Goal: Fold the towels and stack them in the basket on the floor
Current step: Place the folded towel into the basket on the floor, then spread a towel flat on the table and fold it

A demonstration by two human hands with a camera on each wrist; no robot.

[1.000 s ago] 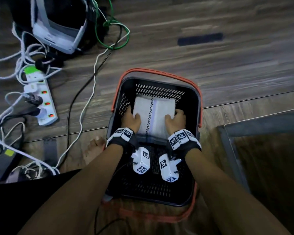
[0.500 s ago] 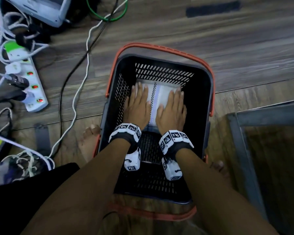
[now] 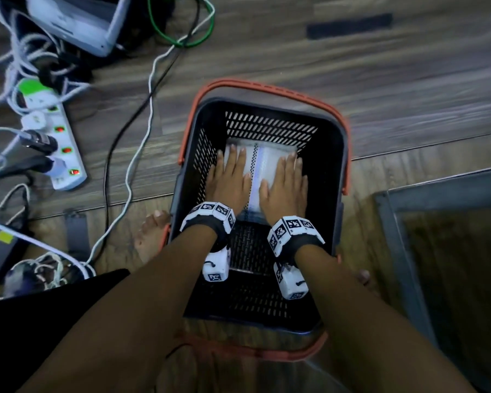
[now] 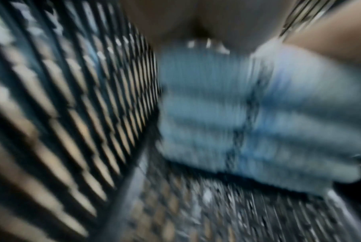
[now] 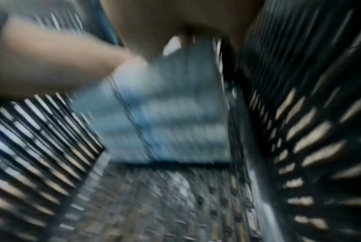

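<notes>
A black slatted basket (image 3: pixel 336 154) with orange handles stands on the wooden floor. Inside, against its far wall, lies a stack of folded white towels (image 3: pixel 262 163) with a dark checked stripe. My left hand (image 3: pixel 230 177) lies flat on the stack's left half, fingers straight. My right hand (image 3: pixel 287 182) lies flat on the right half, likewise with straight fingers. Both wrist views are blurred; they show the layered stack (image 4: pixel 258 117) (image 5: pixel 167 114) from the side, resting on the basket's mesh bottom (image 4: pixel 216 212) (image 5: pixel 165 204).
A white power strip (image 3: pixel 54 143) with plugs and tangled cables (image 3: pixel 142 131) lies to the left on the floor. A grey device (image 3: pixel 77 21) sits at the top left. My bare foot (image 3: pixel 150 236) stands beside the basket. A metal-framed glass surface (image 3: pixel 451 251) is at the right.
One second ago both hands gripped the towel's near edge with curled fingers. They then flattened on top of the stack and have now spread slightly apart.
</notes>
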